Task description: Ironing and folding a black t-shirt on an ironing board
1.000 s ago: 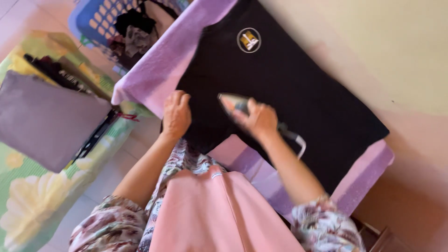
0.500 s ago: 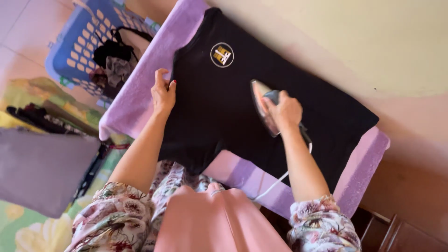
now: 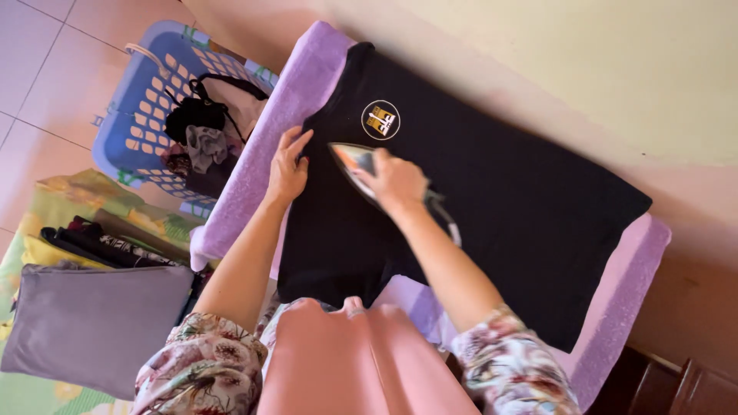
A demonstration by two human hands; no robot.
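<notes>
A black T-shirt (image 3: 492, 192) with a round gold and white emblem (image 3: 380, 120) lies spread flat on a surface covered by a purple towel (image 3: 292, 100). My left hand (image 3: 288, 165) presses flat on the shirt's left edge, fingers together, holding nothing. My right hand (image 3: 396, 180) grips the handle of a clothes iron (image 3: 352, 163), whose tip points toward the emblem and rests on the shirt. The iron's cord (image 3: 450, 223) trails back along my right forearm.
A blue laundry basket (image 3: 154, 115) with dark clothes stands on the tiled floor at the left. Nearer me lie a grey folded cloth (image 3: 92, 327) and dark garments on a floral yellow-green sheet (image 3: 69, 207). A cream wall (image 3: 615, 61) borders the far side; dark wooden furniture (image 3: 669, 380) sits bottom right.
My right hand has slid the iron leftward across the shirt toward the emblem. My left hand stays on the shirt's left edge. The camera view has shifted.
</notes>
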